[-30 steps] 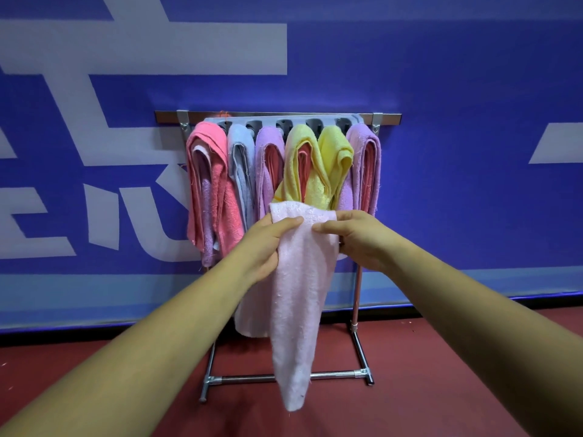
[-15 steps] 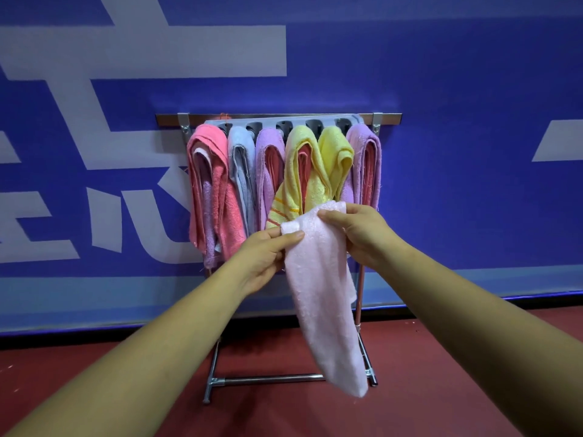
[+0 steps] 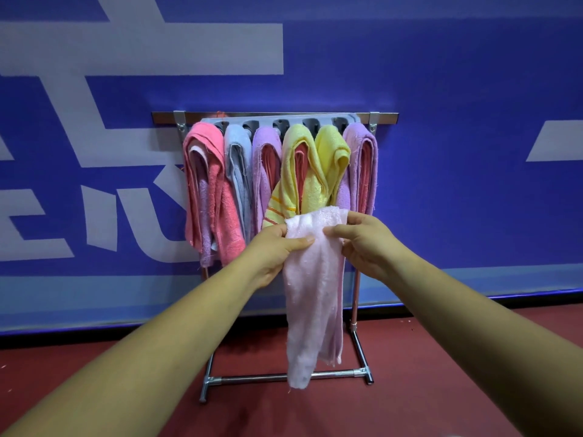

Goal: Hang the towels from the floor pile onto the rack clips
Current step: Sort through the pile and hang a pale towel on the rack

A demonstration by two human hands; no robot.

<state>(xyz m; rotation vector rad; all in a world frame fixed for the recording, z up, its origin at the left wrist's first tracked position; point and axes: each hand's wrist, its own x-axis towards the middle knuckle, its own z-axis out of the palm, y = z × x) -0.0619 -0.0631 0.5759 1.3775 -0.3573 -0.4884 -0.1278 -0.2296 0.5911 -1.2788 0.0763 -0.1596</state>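
The pale towel (image 3: 310, 294) is up in the air, in front of the rack (image 3: 383, 115). Both hands hold its top edge. The left hand (image 3: 276, 252) pinches the left corner, with the thumb on the front. The right hand (image 3: 362, 244) grips the right side, its fingers curled round the cloth. The rest of the pale towel hangs straight down, and its bottom end is low, in front of the rack's foot bar.

Just behind the hands, a row of towels hangs from the grey clips (image 3: 280, 124) at the top of the rack. From left to right there is a pink towel (image 3: 217, 184), a blue towel (image 3: 236, 159), a purple towel (image 3: 268, 146), two yellow towels (image 3: 332, 156) and a second purple towel (image 3: 362, 159).

The rack stands on a red floor (image 3: 441, 389) against a blue wall (image 3: 457, 168) with big white shapes.
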